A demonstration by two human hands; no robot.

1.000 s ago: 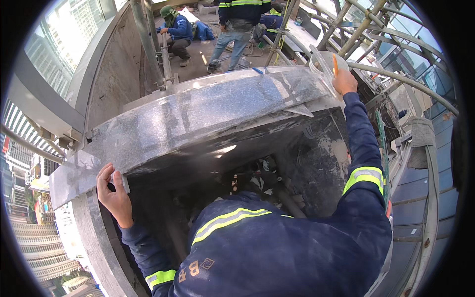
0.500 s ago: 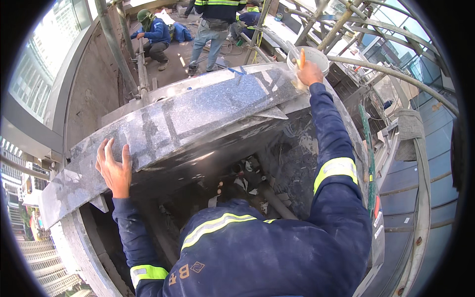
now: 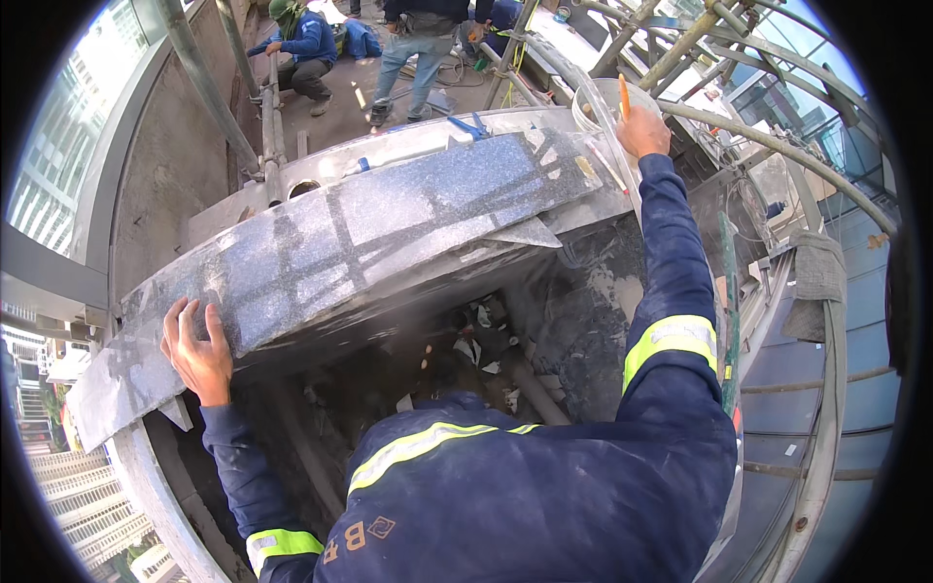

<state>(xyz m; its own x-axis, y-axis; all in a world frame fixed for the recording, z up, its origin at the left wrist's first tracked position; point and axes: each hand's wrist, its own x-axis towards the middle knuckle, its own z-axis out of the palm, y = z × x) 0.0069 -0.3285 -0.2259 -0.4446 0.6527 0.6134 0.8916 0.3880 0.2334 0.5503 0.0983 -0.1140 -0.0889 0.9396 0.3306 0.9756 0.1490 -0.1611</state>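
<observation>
A long curved grey granite slab (image 3: 389,233) lies across a ledge in front of me. My left hand (image 3: 199,355) rests flat on its near left end, fingers spread. My right hand (image 3: 643,131) reaches to the slab's far right end and grips an orange pencil (image 3: 623,95) that points upward. A clear plastic hose (image 3: 595,107) loops right beside that hand and touches the slab's end. Under the slab is a dark cavity with rubble and pipes (image 3: 476,350).
Two other people (image 3: 301,44) (image 3: 418,49) work on the concrete deck behind the slab. Scaffold pipes (image 3: 777,146) run along the right, with a grey cloth (image 3: 819,272) draped over a rail. A blue tool (image 3: 471,126) lies behind the slab. Buildings show far below at left.
My left hand has moved from the slab's lower edge up onto its top face. My right hand stays at the far end with the pencil. The view has tilted closer.
</observation>
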